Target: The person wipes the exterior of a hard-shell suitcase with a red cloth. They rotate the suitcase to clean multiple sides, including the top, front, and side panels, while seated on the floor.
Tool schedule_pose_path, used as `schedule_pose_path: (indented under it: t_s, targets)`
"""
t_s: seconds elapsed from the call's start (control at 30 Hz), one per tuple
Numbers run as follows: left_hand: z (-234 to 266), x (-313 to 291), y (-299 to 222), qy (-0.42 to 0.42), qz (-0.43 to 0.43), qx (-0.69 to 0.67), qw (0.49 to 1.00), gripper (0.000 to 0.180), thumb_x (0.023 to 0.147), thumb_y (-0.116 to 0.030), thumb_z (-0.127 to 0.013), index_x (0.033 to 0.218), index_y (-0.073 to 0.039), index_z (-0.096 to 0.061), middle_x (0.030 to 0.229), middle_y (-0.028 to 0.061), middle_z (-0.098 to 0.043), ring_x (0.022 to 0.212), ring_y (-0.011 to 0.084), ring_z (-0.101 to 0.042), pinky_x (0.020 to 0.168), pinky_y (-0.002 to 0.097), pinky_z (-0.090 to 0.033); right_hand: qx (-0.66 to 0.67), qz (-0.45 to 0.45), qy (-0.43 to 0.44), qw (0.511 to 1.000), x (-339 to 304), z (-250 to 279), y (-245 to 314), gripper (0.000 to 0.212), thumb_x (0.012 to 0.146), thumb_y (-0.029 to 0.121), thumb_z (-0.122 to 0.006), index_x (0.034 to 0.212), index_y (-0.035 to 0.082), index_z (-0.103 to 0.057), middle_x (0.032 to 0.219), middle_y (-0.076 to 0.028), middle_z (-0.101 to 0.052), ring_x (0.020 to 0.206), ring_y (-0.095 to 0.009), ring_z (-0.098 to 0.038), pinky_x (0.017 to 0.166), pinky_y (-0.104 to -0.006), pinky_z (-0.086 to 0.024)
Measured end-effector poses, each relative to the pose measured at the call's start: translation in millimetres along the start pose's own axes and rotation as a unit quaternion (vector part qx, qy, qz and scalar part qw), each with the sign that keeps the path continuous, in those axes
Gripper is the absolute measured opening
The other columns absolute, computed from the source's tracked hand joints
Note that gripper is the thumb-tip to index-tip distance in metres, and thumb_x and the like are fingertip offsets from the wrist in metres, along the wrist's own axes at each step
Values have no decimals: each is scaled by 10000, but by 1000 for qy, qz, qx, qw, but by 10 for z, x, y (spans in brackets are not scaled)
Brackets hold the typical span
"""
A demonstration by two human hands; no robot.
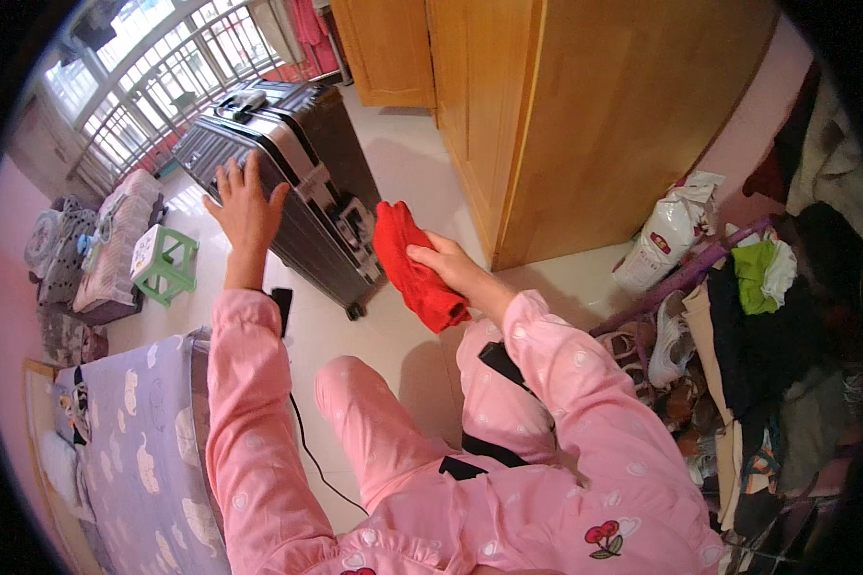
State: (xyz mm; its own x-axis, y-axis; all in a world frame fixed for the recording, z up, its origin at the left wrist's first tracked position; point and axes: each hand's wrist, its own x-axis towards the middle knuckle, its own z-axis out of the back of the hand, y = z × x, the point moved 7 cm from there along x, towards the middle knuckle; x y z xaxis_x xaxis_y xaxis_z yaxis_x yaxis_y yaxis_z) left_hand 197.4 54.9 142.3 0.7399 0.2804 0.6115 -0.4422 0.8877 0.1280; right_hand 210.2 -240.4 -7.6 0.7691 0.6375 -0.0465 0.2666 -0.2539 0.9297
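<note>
A dark ribbed suitcase (309, 216) with a silver frame stands upright on the floor in front of me. My left hand (246, 213), fingers spread, is at its near left side; whether the palm touches the shell I cannot tell. In my right hand (458, 272) is a folded red cloth (414, 266), gripped with the thumb on top. The cloth hangs just right of the suitcase's latch side, over the floor. A carry handle (243, 103) lies on top of the suitcase, and a small caster (356, 311) shows at its bottom corner.
A wooden wardrobe (594, 125) rises at the right, with a white bag (669, 233) beside it. Shoes and piled clothes (786, 355) line the right side. At the left are a green and white stool (166, 264) and a bed with a lilac sheet (144, 450). A black cable (309, 450) trails downward.
</note>
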Motion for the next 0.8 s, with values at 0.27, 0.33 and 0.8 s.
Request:
schedule_pose_path:
  t_s: [0.27,0.33,0.8]
  targets:
    - [-1256,-2384,-1673,458,-154,-283,829,646,870,-596,-713,1373,-194,-660,1345,110,-690,1317,329,-596,1107,811,-169,82,-52,-38,995,-542,448,217,467,1033,267,-635,1417,28,-520,1171,-102,-687,971,-193,-700,819,-365,-594]
    - [-1466,-3264,-2039,585,-161,-360,709,568,877,-482,-690,1347,-163,-679,1340,131,-692,1284,372,-617,1100,669,-362,76,-31,-29,996,-598,455,286,462,1034,263,-633,1415,22,-530,1198,-103,-685,997,-192,-698,852,-363,-585]
    - [-1565,-6563,-2474,781,-357,-301,415,554,937,-529,-616,1283,-109,-727,1288,235,-692,1191,326,-663,1095,438,-450,37,-61,-27,997,-805,561,72,605,1052,266,-591,1563,7,-394,1417,-116,-587,1231,-193,-619,1039,-333,-500]
